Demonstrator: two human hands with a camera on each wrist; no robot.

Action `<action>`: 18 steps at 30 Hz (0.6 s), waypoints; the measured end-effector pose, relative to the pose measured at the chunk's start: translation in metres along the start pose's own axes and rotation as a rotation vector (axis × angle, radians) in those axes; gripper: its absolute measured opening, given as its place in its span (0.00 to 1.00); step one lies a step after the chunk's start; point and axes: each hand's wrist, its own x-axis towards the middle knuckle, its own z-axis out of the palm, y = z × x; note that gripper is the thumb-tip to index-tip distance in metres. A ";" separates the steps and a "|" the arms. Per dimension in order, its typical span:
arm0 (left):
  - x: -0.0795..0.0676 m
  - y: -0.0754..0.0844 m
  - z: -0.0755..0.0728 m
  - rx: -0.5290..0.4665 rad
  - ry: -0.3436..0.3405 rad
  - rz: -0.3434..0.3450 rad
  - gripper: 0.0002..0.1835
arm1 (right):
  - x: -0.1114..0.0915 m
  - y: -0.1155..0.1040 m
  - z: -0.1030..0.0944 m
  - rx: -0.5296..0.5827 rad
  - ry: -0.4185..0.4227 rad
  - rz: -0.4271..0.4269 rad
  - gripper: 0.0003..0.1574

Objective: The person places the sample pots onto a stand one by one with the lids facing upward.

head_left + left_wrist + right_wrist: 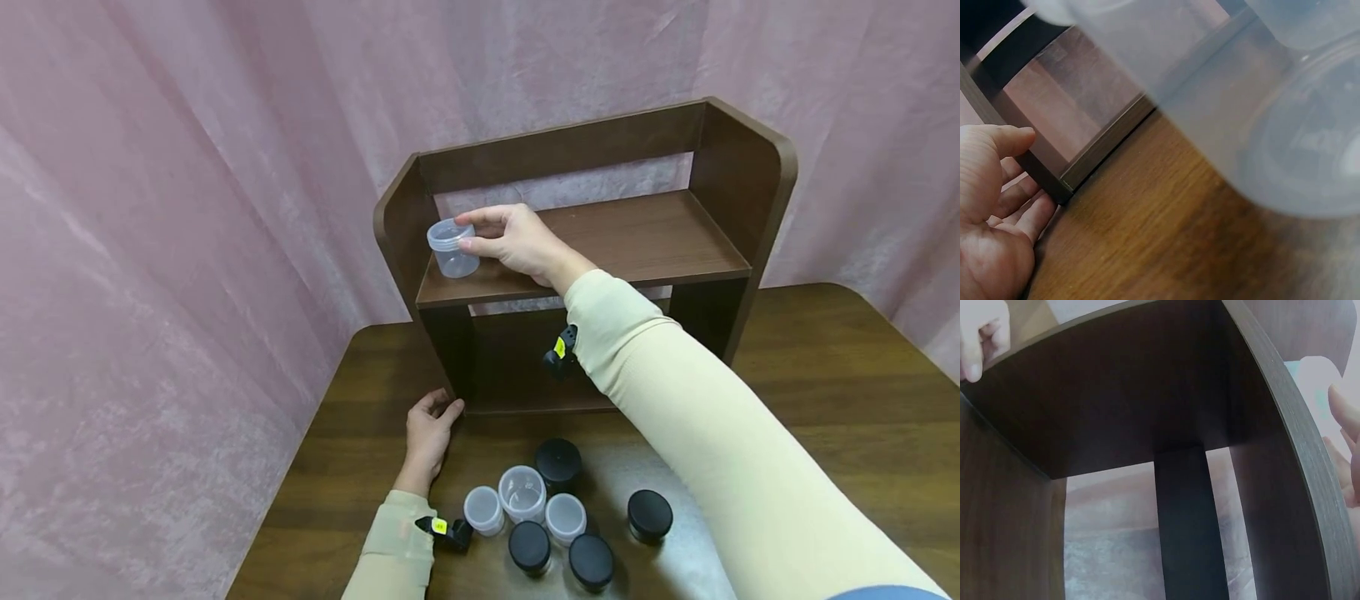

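Observation:
A small clear plastic jar point(456, 260) stands upright at the left end of the brown shelf's upper board point(615, 237). My right hand point(517, 242) grips it from the right, thumb and fingers at its rim. Part of this hand point(1347, 447) shows beyond the board's edge in the right wrist view. Low down, my left hand point(429, 433) holds the front edge of the shelf's left side panel point(444, 350). In the left wrist view, the thumb of my left hand point(991, 206) lies along that edge and the other fingers reach behind it.
On the brown table point(315, 500), clear jars point(522, 493) and black-lidded jars point(529, 547) stand grouped in front of the shelf. One black-lidded jar point(649, 515) stands apart, near my right sleeve point(705, 425). A pink curtain point(225, 208) hangs behind. A translucent jar point(1222, 125) looms close in the left wrist view.

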 end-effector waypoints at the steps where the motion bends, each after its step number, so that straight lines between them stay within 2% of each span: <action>1: 0.000 0.000 -0.001 0.003 0.000 -0.002 0.23 | 0.000 0.000 0.000 0.000 0.003 0.002 0.25; 10: 0.002 0.000 0.003 0.015 -0.022 -0.018 0.23 | 0.003 0.002 0.000 -0.020 0.031 0.043 0.24; 18: -0.012 0.026 0.005 0.032 -0.039 -0.001 0.21 | 0.002 0.003 0.005 -0.163 0.011 -0.026 0.23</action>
